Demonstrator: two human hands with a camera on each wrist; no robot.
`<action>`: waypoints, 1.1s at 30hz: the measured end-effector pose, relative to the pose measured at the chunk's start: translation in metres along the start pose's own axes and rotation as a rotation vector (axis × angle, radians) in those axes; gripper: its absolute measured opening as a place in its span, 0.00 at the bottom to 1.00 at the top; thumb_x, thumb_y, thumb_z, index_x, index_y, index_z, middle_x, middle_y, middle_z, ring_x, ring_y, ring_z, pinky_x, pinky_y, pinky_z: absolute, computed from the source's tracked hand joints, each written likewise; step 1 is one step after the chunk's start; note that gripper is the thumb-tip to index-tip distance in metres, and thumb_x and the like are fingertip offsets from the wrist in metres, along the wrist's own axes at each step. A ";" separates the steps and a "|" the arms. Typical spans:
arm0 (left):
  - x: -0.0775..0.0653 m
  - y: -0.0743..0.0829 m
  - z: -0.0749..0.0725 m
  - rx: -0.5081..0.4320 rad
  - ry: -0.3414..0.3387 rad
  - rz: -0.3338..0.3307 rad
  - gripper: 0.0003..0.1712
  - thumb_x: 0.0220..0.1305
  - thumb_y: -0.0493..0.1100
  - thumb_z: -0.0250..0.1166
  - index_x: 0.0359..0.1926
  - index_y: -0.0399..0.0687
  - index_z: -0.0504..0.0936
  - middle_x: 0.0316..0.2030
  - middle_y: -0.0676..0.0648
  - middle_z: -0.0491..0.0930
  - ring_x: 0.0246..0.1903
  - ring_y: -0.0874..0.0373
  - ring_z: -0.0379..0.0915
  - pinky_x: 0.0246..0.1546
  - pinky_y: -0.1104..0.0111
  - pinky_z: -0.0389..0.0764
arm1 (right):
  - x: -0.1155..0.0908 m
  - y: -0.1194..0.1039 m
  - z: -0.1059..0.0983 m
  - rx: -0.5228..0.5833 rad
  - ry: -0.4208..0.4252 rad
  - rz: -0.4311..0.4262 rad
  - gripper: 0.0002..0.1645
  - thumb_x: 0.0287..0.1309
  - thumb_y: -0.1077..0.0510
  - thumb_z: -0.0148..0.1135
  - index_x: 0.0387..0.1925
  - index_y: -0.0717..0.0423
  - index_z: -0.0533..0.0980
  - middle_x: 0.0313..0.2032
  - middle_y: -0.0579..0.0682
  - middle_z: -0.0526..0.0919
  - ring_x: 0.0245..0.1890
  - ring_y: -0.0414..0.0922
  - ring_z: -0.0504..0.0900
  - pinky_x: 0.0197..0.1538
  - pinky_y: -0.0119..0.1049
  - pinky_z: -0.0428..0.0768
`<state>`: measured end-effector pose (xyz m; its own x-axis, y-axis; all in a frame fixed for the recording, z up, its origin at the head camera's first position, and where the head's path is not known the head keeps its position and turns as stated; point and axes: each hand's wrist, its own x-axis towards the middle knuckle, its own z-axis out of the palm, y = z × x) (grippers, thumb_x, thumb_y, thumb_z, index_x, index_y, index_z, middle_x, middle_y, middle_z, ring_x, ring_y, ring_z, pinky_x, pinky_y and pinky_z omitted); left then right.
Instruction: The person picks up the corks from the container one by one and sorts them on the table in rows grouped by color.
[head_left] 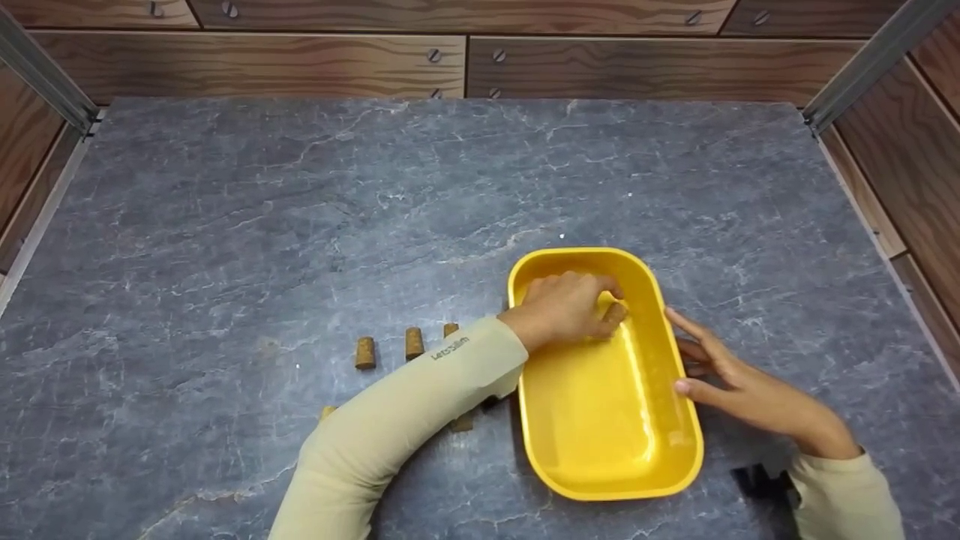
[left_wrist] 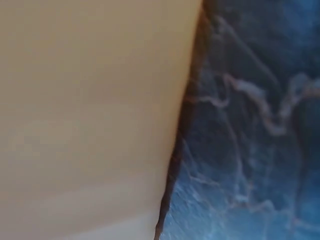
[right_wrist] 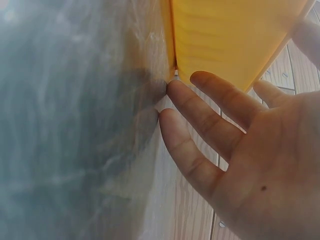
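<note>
A yellow rectangular tub (head_left: 585,480) stands on the table, right of centre. My left hand (head_left: 570,306) reaches down inside its far half, fingers bent; whether something small is between the fingertips cannot be made out. Spread, fairly straight fingers of my right hand (head_left: 727,379) rest along the tub's right outer side. The right wrist view shows that palm and fingers beside the yellow wall (right_wrist: 220,40). Left of the tub, corks stand on the table: one cork (head_left: 365,352), a second cork (head_left: 414,343), and others partly covered by the left sleeve (head_left: 405,420).
The grey marbled table (head_left: 300,187) extends beyond the tub, with wood-patterned panels (head_left: 262,64) at the back and sides. Metal posts (head_left: 847,82) stand at the far corners. Sleeve fabric fills much of the left wrist view.
</note>
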<state>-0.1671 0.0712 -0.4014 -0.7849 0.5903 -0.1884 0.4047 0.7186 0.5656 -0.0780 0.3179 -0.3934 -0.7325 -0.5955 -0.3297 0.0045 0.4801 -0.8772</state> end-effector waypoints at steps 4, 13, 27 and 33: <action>-0.001 0.000 0.001 0.010 0.008 0.024 0.14 0.67 0.55 0.57 0.51 0.66 0.80 0.30 0.58 0.76 0.32 0.61 0.71 0.30 0.68 0.71 | 0.000 0.001 0.001 -0.022 0.012 -0.007 0.45 0.72 0.62 0.46 0.76 0.42 0.32 0.70 0.75 0.50 0.55 0.25 0.72 0.52 0.28 0.77; -0.003 0.000 0.000 0.063 -0.014 0.040 0.06 0.55 0.49 0.64 0.34 0.63 0.76 0.24 0.58 0.71 0.30 0.62 0.71 0.30 0.66 0.69 | -0.001 0.001 0.001 -0.060 0.021 -0.028 0.45 0.71 0.63 0.46 0.76 0.42 0.32 0.69 0.74 0.54 0.56 0.25 0.71 0.53 0.28 0.76; -0.004 -0.002 0.000 0.080 -0.125 0.046 0.26 0.52 0.50 0.72 0.53 0.71 0.77 0.46 0.61 0.80 0.49 0.62 0.73 0.46 0.64 0.72 | 0.001 0.002 0.001 0.009 -0.021 -0.020 0.45 0.72 0.63 0.45 0.76 0.42 0.31 0.69 0.76 0.50 0.56 0.26 0.72 0.53 0.29 0.77; -0.002 -0.001 0.000 0.095 -0.145 0.086 0.25 0.55 0.43 0.66 0.52 0.75 0.78 0.41 0.59 0.80 0.43 0.61 0.72 0.41 0.67 0.72 | 0.000 0.001 0.000 -0.008 -0.005 -0.007 0.45 0.72 0.62 0.45 0.76 0.42 0.32 0.70 0.75 0.51 0.56 0.24 0.71 0.53 0.28 0.76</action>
<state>-0.1659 0.0691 -0.4012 -0.6723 0.6930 -0.2601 0.5151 0.6904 0.5080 -0.0778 0.3182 -0.3947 -0.7289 -0.6025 -0.3251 -0.0062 0.4806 -0.8769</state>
